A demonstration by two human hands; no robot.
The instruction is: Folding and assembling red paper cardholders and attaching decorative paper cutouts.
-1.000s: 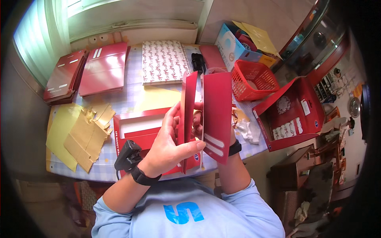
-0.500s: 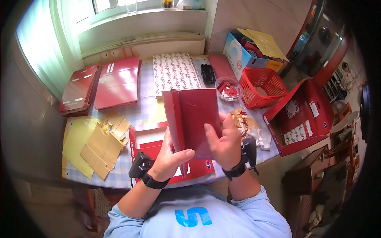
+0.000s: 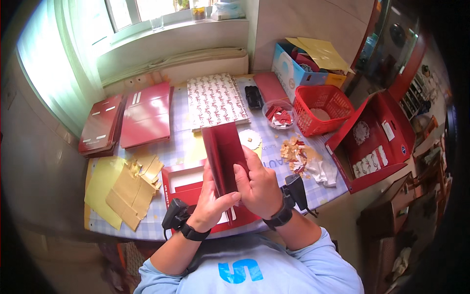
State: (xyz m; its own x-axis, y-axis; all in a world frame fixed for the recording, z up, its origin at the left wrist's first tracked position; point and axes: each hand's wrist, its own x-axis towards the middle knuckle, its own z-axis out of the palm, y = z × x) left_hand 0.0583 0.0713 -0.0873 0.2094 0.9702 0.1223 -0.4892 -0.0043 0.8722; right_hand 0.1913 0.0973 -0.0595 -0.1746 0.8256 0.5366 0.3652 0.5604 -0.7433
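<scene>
Both my hands grip a dark red folded card box [image 3: 223, 154], held flat and upright in front of my chest above the table. My left hand [image 3: 211, 207] pinches its lower left edge, and my right hand [image 3: 257, 183] covers its lower right face with fingers laid across it. Under the hands lies an open red box sheet with a white panel [image 3: 188, 188] at the table's near edge. Each wrist carries a black band with a small device.
Stacks of flat red boxes [image 3: 132, 117] lie at the far left, yellow papers [image 3: 122, 188] at the near left. A patterned sheet stack [image 3: 215, 100], red basket [image 3: 320, 110], blue carton [image 3: 293, 71], gold scraps [image 3: 296, 152] and an open red case [image 3: 374, 142] fill the right.
The red box, first opened out wide, has been pressed flat and narrower between my hands. My right hand slid onto its front face; my view tilted up toward the window.
</scene>
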